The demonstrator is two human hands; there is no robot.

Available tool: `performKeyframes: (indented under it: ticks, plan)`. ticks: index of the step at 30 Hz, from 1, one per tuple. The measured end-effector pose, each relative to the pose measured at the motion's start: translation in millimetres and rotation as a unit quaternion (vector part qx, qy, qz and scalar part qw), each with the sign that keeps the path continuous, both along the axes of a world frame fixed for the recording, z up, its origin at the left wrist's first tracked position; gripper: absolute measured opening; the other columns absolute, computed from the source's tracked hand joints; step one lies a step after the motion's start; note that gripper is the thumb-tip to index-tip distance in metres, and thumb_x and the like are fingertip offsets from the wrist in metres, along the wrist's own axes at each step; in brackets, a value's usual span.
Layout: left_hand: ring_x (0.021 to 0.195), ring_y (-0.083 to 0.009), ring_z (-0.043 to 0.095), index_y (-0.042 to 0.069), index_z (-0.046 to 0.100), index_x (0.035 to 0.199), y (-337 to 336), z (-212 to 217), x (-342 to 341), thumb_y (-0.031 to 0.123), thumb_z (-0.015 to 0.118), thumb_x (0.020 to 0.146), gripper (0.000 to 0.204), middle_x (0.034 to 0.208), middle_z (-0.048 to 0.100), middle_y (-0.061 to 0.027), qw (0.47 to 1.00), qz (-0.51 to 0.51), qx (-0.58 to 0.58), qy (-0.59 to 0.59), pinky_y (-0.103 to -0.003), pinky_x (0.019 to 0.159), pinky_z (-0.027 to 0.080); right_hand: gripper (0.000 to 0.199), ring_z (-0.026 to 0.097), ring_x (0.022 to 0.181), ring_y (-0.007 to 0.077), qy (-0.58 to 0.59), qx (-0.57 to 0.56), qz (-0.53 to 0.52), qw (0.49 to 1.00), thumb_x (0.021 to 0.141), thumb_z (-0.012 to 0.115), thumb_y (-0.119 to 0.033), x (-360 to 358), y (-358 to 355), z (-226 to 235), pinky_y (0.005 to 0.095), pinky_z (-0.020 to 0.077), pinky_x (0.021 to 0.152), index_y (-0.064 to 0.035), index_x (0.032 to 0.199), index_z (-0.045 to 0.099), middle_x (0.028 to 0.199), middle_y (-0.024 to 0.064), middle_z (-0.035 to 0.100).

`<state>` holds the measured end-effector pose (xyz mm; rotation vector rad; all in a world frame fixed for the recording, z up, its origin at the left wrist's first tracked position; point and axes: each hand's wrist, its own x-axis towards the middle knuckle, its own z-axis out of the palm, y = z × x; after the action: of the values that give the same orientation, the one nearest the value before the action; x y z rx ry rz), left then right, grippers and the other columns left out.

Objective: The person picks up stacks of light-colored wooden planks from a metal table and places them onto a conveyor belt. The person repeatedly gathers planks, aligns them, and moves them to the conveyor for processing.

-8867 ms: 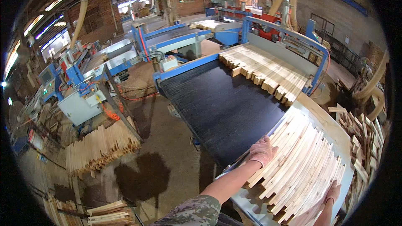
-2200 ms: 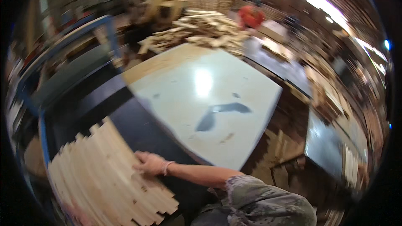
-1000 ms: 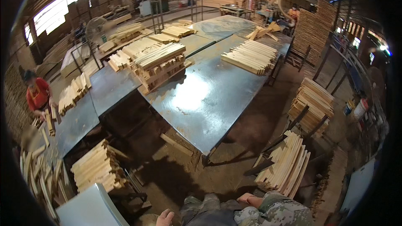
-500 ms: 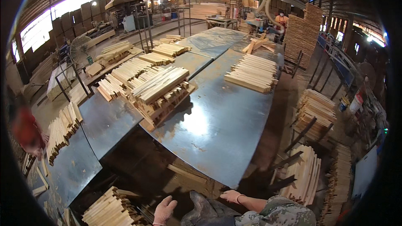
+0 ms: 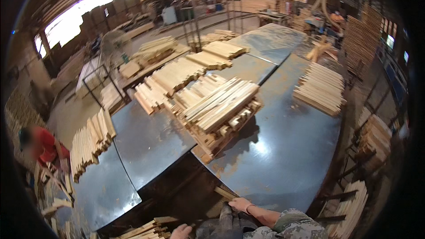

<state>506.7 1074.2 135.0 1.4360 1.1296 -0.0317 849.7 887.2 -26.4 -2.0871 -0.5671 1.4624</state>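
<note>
Low at the bottom edge, my left hand [image 5: 181, 232] is cut off by the frame. Its visible fingers are loosely spread and hold nothing I can see. Beside it lies a pile of wooden strips [image 5: 150, 229]. My right hand [image 5: 241, 204] hangs in front of my dark apron [image 5: 226, 223], close to the near corner of the metal-topped table [image 5: 283, 168]. Its fingers stretch loosely toward the left, with nothing visible in them. A single wooden piece [image 5: 226, 193] sits just beyond that hand, under the table edge.
A layered stack of wooden strips [image 5: 221, 104] stands mid-table, with another bundle [image 5: 321, 88] at right. A person in red [image 5: 46, 146] works at the left beside upright strips [image 5: 93, 144]. Racks holding strips [image 5: 347, 210] line the right. A dark gap [image 5: 172, 197] separates the table sections.
My view has turned left, so the table and stacks sit farther right. My left hand has dropped lower in the picture; my right hand has drawn in toward the apron.
</note>
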Motion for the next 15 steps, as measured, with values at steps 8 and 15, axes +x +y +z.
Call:
performKeyframes:
  ticks: [8, 15]
  plan:
    - [0.133, -0.0334, 0.065, -0.007, 0.065, 0.137, 106, -37, -8, 0.041, 0.067, 0.099, 0.061, 0.139, 0.069, -0.0242, 0.992, 0.067, 0.092, 0.049, -0.038, 0.113, 0.048, 0.074, 0.061, 0.137, 0.0319, 0.063, 0.01, 0.083, 0.994, 0.103, 0.063, -0.045, 1, 208, 59, 0.0399, 0.0471, 0.112, 0.0019, 0.158, 0.048, 0.152, 0.0202, 0.061]
    - [0.127, -0.0292, 0.066, -0.005, 0.068, 0.136, 213, -83, -25, 0.033, 0.07, 0.099, 0.053, 0.132, 0.073, -0.0186, 0.969, 0.246, -0.03, -0.018, -0.035, 0.111, 0.048, 0.054, 0.067, 0.103, 0.039, -0.022, 0.016, 0.196, 0.98, 0.097, 0.06, -0.047, -12, 328, 49, 0.0458, 0.0497, 0.092, 0.0041, 0.108, 0.07, 0.108, 0.0247, 0.071]
